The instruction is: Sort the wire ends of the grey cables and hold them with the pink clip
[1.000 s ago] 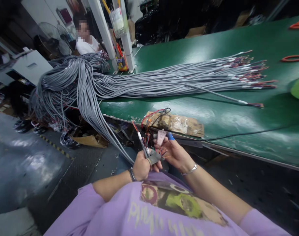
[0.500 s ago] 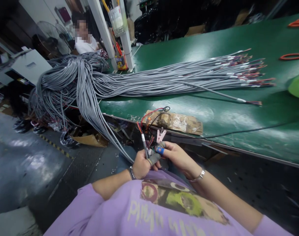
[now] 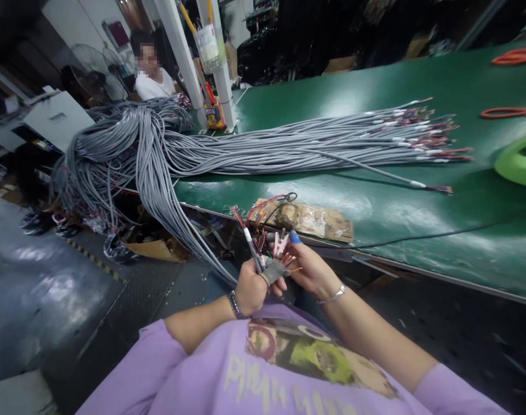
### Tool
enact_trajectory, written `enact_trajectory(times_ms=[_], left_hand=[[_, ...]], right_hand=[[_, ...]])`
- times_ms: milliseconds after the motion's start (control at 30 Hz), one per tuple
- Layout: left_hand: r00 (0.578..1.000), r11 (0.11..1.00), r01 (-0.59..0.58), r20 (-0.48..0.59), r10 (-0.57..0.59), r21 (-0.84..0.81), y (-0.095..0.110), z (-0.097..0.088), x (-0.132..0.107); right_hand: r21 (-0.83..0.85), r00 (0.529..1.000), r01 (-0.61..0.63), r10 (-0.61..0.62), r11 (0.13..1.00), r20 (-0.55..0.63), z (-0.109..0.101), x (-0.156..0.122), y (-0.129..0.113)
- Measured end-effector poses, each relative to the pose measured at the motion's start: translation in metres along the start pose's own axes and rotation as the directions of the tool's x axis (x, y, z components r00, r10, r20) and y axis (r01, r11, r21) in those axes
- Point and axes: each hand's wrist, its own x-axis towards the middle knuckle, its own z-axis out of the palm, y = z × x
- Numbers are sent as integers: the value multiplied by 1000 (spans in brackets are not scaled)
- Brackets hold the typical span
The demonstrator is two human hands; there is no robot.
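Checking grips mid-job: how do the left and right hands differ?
The left hand closes around grey cables; the right hand is looser, at a pink clip. The left hand wears a grey thumb cover; the right hand, a blue thumb cover. Both are near coloured wires.

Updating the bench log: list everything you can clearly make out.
Workbench: one, green, centre to right
Jacketed cables: many, grey, along workbench
Wooden board: one, brown, near edge
Spring clip: one, pink, centre
Loops: two, orange, far right
Cut-off object: one, lime, right edge
Posts: two, white, back
Packet: one, multicoloured, posts' base
Co-worker: one, white top, back left
Left hand: one, grey thumb cover, gripping cables
Right hand: one, blue thumb wrap, beside clip
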Motion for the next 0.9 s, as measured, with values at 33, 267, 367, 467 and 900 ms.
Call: enact_trajectory(times_ms=[33,267,367,467,900], left_hand=[[1000,1000,-4,-10,4,2,0,2,1],[997,1000,9,-73,-7,18,0,7,4],[997,1000,24,-80,-23,15,-4,7,5],[997,999,37,-74,-37,9,-6,5,4],[999,998,32,-20,-31,50,-6,-9,-8]], right_hand=[[18,1000,-16,16,1000,12,1,1,1],[110,989,-107,94,988,116,3,3,9],[129,994,-95,89,987,57,2,4,10],[158,997,-42,51,987,-58,2,6,10],[92,999,-53,53,994,3,-11,-11,10]])
